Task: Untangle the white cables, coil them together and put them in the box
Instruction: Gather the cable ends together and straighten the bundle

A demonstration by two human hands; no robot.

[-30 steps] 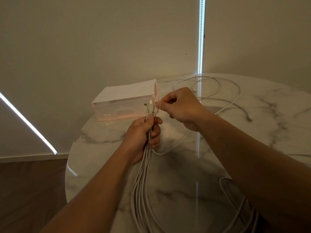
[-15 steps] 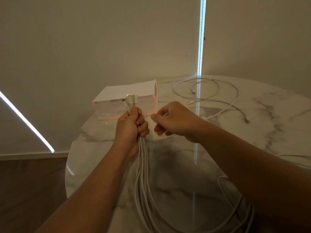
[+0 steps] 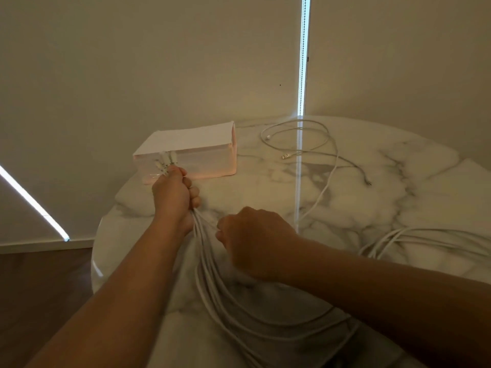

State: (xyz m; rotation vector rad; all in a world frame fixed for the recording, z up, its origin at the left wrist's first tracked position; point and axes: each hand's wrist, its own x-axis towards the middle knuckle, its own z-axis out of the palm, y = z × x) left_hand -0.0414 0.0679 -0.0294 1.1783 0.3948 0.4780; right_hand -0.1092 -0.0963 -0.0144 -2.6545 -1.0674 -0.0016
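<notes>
Head view of a round marble counter (image 3: pixel 372 197) set against a pale wall (image 3: pixel 159 62).

The left hand (image 3: pixel 174 197) is raised above the counter's left part, fist closed round a bundle of white cables (image 3: pixel 212 274) just below their ends. The plugs (image 3: pixel 166 162) stand out above the fist, fanned slightly and seen against the front wall of the box (image 3: pixel 202 160). Below the fist the strands hang together, then spread into long curves on the near part of the counter and pass under the right forearm.

The right hand (image 3: pixel 249 240) is beside the bundle, just below and to the right of the left hand, with its back to the camera. Its fingers are curled toward the strands and its fingertips touch or nearly touch them. Whether it pinches a strand cannot be told. The two hands are close but apart.

The box, translucent pink with a flat white top, stands at the far left of the counter, near the wall. No cable lies in it.

A far cable (image 3: pixel 329 144) lies in loose loops on the counter to the right of the box, well apart from the bundle, with one plug lying inside the loops. More strands (image 3: pixel 425 236) lie at the right edge. The forearm hides whether they join the bundle.

A vertical light strip (image 3: pixel 304 57) runs down the wall behind the counter and is mirrored on the marble. Dark floor (image 3: pixel 39 288) shows at lower left.
</notes>
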